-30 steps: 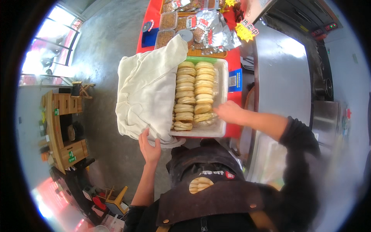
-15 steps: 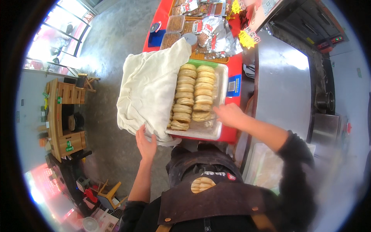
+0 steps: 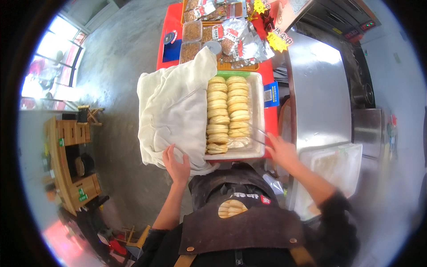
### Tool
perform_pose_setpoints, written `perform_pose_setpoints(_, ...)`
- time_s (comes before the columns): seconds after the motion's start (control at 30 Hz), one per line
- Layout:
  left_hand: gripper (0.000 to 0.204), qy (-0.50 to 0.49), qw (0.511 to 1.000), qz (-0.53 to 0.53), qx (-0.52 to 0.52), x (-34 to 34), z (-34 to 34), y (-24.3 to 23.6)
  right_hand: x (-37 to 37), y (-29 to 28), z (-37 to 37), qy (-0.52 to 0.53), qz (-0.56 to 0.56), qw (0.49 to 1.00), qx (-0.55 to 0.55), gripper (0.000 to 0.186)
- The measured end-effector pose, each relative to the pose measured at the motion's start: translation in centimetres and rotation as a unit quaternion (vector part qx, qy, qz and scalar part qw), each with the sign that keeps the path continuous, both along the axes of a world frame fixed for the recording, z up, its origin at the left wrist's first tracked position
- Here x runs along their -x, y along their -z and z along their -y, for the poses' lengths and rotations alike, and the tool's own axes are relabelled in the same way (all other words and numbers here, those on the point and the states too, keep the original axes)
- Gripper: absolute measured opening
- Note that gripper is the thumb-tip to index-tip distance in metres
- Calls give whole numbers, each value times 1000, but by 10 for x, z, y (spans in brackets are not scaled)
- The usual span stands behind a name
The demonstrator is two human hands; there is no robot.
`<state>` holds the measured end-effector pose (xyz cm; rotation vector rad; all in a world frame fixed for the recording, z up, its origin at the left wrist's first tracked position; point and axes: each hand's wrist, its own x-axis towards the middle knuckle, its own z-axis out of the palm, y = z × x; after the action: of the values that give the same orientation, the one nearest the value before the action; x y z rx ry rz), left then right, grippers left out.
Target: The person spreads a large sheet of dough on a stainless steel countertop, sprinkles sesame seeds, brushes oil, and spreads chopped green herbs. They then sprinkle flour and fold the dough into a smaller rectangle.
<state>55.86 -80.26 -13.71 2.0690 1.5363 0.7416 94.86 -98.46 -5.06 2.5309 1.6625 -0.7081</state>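
Observation:
A white box [image 3: 258,107] holds two rows of round pale flatbreads [image 3: 238,93] on plastic lining. A cream cloth [image 3: 171,107] covers its left part and hangs over the near edge. My left hand [image 3: 177,164] rests at the cloth's lower part with fingers apart, nothing in them. My right hand [image 3: 282,153], at the box's near right corner, grips thin metal tongs [image 3: 260,133], whose far end reaches over the lower flatbreads of the right row. Their tips are hard to make out.
Behind the box, trays [image 3: 249,66] carry silver pouches and plastic tubs on the red-covered table [image 3: 165,24]. A blue sign [image 3: 271,100] stands right of the box. Further right are a steel counter [image 3: 320,93] and a white bin [image 3: 356,162]. Wooden cabinets [image 3: 80,133] stand left.
My right hand has drawn back toward me and slightly right, and the tongs in it now show clearly. My left hand remains at the cloth. The view has shifted slightly.

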Motion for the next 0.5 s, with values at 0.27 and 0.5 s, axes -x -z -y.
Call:
perform_pose_setpoints(0.27, 84, 3, 996, -56, -74, 49, -121, -9, 93, 45, 10, 360, -156, 912, -120, 59)
perform_pose_setpoints(0.5, 99, -2, 993, -69, 91, 32, -183, 4, 155, 69, -33, 446, -94, 855, -248, 67)
